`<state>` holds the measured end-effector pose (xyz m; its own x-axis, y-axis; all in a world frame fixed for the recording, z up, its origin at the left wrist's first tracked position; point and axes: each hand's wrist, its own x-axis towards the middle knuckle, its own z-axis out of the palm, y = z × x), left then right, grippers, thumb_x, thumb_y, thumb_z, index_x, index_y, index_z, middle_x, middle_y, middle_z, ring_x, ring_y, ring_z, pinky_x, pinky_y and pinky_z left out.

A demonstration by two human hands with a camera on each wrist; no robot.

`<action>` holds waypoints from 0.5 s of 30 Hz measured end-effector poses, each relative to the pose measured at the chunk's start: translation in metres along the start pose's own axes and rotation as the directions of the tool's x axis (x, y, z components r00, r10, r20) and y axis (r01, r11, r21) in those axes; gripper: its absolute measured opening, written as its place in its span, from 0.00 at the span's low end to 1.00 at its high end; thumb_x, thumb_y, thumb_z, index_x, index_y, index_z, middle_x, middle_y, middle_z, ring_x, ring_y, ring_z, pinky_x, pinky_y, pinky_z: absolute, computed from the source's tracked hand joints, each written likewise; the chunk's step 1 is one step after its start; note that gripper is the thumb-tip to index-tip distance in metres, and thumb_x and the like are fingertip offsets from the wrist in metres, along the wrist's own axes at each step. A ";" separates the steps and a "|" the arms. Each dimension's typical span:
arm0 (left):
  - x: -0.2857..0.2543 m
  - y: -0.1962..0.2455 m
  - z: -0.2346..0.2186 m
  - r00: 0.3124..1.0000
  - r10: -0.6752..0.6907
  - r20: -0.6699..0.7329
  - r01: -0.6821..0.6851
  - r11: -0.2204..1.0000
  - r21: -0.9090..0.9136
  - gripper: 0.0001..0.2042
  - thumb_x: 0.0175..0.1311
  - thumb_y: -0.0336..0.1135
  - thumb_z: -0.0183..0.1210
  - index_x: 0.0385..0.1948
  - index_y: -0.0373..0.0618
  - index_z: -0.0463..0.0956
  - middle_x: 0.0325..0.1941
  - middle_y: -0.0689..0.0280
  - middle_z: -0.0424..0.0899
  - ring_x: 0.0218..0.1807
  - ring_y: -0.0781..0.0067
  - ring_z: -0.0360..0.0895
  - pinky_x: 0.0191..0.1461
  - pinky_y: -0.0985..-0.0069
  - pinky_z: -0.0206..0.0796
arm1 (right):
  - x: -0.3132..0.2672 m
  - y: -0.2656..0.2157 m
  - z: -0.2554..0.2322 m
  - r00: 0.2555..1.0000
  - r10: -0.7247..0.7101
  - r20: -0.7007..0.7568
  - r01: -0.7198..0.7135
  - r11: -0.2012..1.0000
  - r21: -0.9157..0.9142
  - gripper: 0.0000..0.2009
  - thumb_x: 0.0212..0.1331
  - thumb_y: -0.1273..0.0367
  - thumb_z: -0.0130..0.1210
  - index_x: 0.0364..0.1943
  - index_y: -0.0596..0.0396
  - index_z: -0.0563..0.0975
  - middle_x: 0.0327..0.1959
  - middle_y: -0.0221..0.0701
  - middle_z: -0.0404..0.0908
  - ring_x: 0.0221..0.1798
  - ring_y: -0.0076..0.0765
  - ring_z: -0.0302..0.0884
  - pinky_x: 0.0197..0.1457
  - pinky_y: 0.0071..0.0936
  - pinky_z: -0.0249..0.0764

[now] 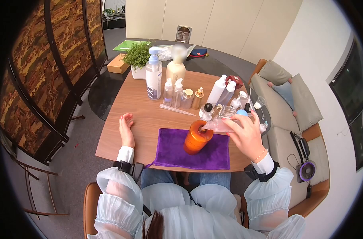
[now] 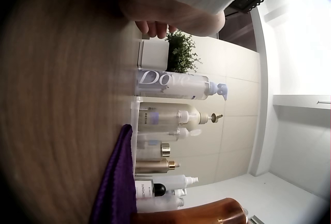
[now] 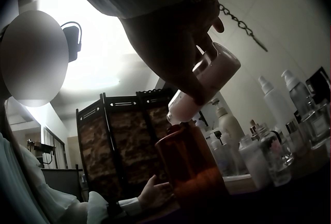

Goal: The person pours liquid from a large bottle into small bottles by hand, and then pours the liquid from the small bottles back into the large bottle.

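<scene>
An amber bottle (image 1: 194,144) stands upright on a purple cloth (image 1: 169,153). My right hand (image 1: 248,136) grips a small clear bottle of pink liquid (image 1: 220,126), tilted so its neck meets the amber bottle's opening. In the right wrist view the pink bottle (image 3: 211,81) slants down to the mouth of the amber bottle (image 3: 191,164), which has contents in its lower part. My left hand (image 1: 127,130) rests on the table left of the cloth, holding nothing, its fingers loosely bent.
Behind the cloth stand a Dove pump bottle (image 1: 152,79), a cream pump bottle (image 1: 176,71), several small bottles and a potted plant (image 1: 137,57). A clear flat strip (image 1: 176,109) lies before them. More bottles and a clear cup (image 1: 259,102) are at the right.
</scene>
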<state>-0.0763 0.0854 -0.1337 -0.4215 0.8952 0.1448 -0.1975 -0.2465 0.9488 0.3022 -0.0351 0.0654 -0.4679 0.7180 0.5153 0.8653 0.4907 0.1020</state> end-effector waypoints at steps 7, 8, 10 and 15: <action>-0.001 0.001 0.000 1.000 -0.002 0.001 0.002 1.000 0.004 0.27 0.74 0.57 0.35 0.51 0.42 0.71 0.53 0.61 0.76 0.59 0.69 0.70 0.60 0.70 0.59 | 0.003 -0.003 -0.004 1.000 -0.023 -0.010 0.023 0.999 -0.047 0.23 0.47 0.69 0.65 0.52 0.37 0.78 0.45 0.27 0.74 0.52 0.32 0.73 0.68 0.56 0.52; 0.000 0.000 0.000 1.000 -0.002 0.001 0.002 1.000 0.004 0.27 0.74 0.57 0.35 0.51 0.42 0.71 0.53 0.61 0.76 0.59 0.69 0.70 0.60 0.70 0.59 | 0.004 -0.003 -0.004 1.000 -0.029 -0.010 0.028 0.998 -0.058 0.23 0.47 0.69 0.65 0.51 0.37 0.78 0.45 0.27 0.74 0.52 0.32 0.73 0.68 0.56 0.52; 0.001 -0.001 -0.001 1.000 -0.001 0.003 0.001 1.000 0.004 0.27 0.74 0.57 0.35 0.52 0.42 0.71 0.53 0.61 0.76 0.58 0.69 0.70 0.60 0.70 0.60 | 0.004 -0.003 -0.005 0.999 -0.034 -0.009 0.033 0.997 -0.067 0.23 0.47 0.69 0.65 0.51 0.37 0.78 0.45 0.27 0.74 0.52 0.32 0.73 0.68 0.56 0.52; 0.000 -0.001 -0.001 1.000 -0.002 0.005 0.002 1.000 0.004 0.27 0.74 0.57 0.35 0.52 0.42 0.71 0.54 0.61 0.76 0.58 0.69 0.70 0.60 0.70 0.59 | 0.006 -0.004 -0.006 0.999 -0.046 -0.016 0.045 0.996 -0.083 0.22 0.47 0.70 0.64 0.51 0.36 0.78 0.44 0.27 0.74 0.51 0.31 0.74 0.68 0.57 0.53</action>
<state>-0.0768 0.0856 -0.1345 -0.4169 0.8975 0.1440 -0.1950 -0.2430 0.9502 0.2974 -0.0356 0.0732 -0.5044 0.6863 0.5240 0.8554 0.4798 0.1950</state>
